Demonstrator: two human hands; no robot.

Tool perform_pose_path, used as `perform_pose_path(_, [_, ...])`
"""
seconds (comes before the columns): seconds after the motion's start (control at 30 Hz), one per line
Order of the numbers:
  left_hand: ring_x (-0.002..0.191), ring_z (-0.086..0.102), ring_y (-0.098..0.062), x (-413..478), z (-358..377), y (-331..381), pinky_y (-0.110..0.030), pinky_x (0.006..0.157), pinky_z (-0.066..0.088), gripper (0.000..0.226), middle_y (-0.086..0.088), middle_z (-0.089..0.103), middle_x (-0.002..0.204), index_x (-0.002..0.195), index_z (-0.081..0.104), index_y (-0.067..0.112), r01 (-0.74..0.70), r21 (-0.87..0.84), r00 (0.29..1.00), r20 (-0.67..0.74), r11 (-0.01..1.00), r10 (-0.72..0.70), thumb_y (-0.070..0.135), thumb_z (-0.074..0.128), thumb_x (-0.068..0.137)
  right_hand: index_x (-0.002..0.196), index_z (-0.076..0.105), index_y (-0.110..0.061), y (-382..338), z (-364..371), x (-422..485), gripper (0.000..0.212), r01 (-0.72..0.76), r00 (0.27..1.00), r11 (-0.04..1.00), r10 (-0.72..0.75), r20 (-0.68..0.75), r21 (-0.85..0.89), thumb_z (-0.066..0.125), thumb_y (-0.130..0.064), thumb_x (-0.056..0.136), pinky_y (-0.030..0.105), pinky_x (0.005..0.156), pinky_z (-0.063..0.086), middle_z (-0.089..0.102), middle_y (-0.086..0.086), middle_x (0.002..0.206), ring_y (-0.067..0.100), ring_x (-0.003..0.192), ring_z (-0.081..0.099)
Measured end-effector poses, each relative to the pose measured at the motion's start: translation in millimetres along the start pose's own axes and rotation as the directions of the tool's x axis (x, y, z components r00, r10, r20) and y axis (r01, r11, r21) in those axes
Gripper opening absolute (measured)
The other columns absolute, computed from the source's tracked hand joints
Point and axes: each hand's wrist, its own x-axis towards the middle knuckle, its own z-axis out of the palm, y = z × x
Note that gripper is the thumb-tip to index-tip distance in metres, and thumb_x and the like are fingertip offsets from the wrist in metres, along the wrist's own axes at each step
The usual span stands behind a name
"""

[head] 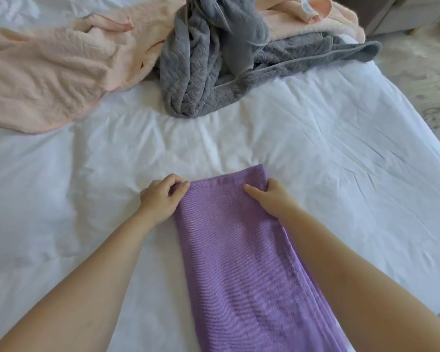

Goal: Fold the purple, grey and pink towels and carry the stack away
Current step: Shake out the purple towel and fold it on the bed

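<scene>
Purple towel (239, 250) lies as a long layered strip on the bed (341, 148), near centre. Left hand (160, 196) pinches its far-left corner with curled fingers; right hand (269, 196) grips the far-right corner, forefinger flat on top. Risk: layers sit staggered along the right edge, so an uneven pull or a missed ply would likely skew the next fold. Grey towel (208, 72) and pink towel (48, 72) lie crumpled at the far side, unfolded.
</scene>
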Motion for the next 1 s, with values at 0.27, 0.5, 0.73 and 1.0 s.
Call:
perform_pose_path(0.27, [0.084,0.053,-0.025,0,19,21,-0.036,0.086,0.023,0.035,0.003,0.055,0.065,0.08,0.058,0.018,-0.061,0.343,0.936,-0.308,0.937,0.173,0.053,0.055,0.087,0.087,0.046,-0.016,0,-26,17,0.032,0.225,0.913,0.894,-0.333,-0.236,-0.388,0.058,-0.046,0.088,0.033,0.06,0.034,0.055,-0.005,0.075,0.023,0.074,0.054])
perform_pose_path(0.5, [0.109,0.052,-0.03,-24,37,20,-0.045,0.095,0.031,0.031,-0.006,0.059,0.119,0.106,0.06,0.017,-0.073,0.462,0.862,-0.416,0.884,0.288,0.043,0.055,0.089,0.137,0.035,-0.019,25,-10,4,0.056,0.199,0.845,0.827,-0.416,-0.336,-0.526,0.047,-0.049,0.09,0.04,0.093,0.04,0.04,0.006,0.138,0.029,0.123,0.044])
perform_pose_path(0.73, [0.148,0.0,-0.013,-68,75,15,-0.048,0.117,-0.01,0.06,0.01,0.007,0.16,0.15,0.01,0.034,-0.197,0.661,0.971,0.031,0.724,0.236,0.057,0.01,0.095,0.151,0.0,-0.033,82,13,-52,0.069,0.347,0.865,0.365,-0.481,0.144,-0.864,0.007,-0.067,0.091,0.037,0.119,-0.004,-0.003,-0.016,0.158,0.009,0.146,-0.007])
perform_pose_path(1.0, [0.148,0.008,-0.024,-138,93,29,-0.046,0.115,-0.008,0.062,0.0,0.015,0.16,0.149,0.023,0.033,-0.158,0.571,0.959,-0.105,0.806,0.262,0.057,0.027,0.092,0.15,0.01,-0.033,123,-2,-108,0.066,0.387,0.813,0.436,-0.577,0.078,-0.813,0.019,-0.062,0.092,0.036,0.117,-0.003,0.002,-0.014,0.157,0.015,0.147,-0.001])
